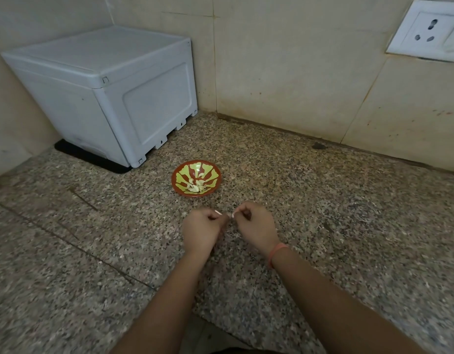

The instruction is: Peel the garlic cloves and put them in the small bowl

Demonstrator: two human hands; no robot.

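Speckled grey-brown granite countertop (335,205) fills most of my feed, and the two hands meet just above it, on the near side of the small round red bowl with a yellow-green petal pattern (185,169) but apart from it. The left hand (201,232) has its fingers (215,218) curled tightly inward, and the right hand (257,226) is bunched the same way, its fingers (242,213) drawn in to a narrow pinch. Between the two sets of fingertips sits a small pale garlic clove (231,215), and both hands appear to pinch it from opposite ends. It is tiny and mostly covered from this angle, so I cannot tell how much skin is on it. A white sliver at the left fingertips may be loose peel or a nail. I see only the backs of the hands; the palms and thumb pads are turned away from me. Both forearms are cut off by the lower edge of the view, and a thin orange band (277,254) circles the right wrist. Inside the bowl a heap of pale peeled cloves (196,186) lies toward its near side. Farther back on the left, a white plastic box (105,93) stands on a black mat (93,159) in the corner, and a white wall socket (430,31) is partly cropped at the upper right.
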